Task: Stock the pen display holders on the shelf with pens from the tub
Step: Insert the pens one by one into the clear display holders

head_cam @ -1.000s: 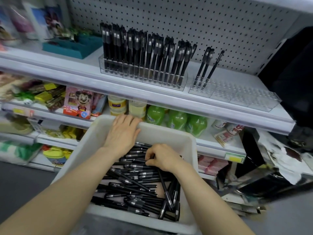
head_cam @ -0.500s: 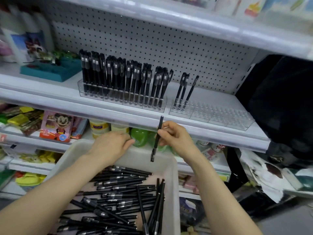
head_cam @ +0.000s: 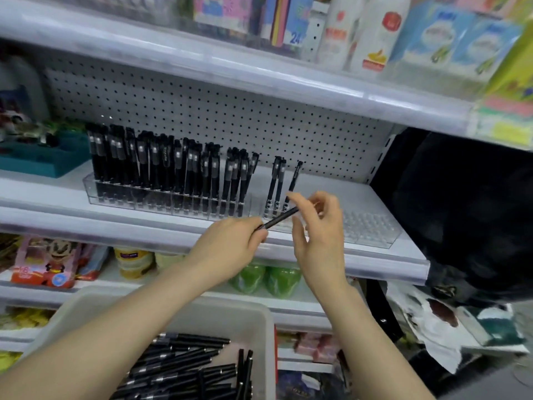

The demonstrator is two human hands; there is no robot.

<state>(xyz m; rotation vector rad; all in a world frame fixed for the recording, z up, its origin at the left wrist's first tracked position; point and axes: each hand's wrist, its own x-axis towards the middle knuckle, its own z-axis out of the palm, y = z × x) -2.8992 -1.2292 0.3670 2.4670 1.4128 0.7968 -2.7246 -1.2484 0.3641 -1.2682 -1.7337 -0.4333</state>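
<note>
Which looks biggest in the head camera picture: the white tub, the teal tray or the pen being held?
Largest: white tub, though it's nearest the camera.
Middle: teal tray.
Smallest: held pen.

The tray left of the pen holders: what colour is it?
The tray is teal, clearest in the head view.

The pens (head_cam: 161, 168) in the clear holder (head_cam: 115, 199) were black with grey bands, the held pen (head_cam: 279, 217) black too. The white pegboard (head_cam: 230, 119) was dotted with dark holes, the tray (head_cam: 43, 164) teal, the tub (head_cam: 230, 316) pale grey.
</note>
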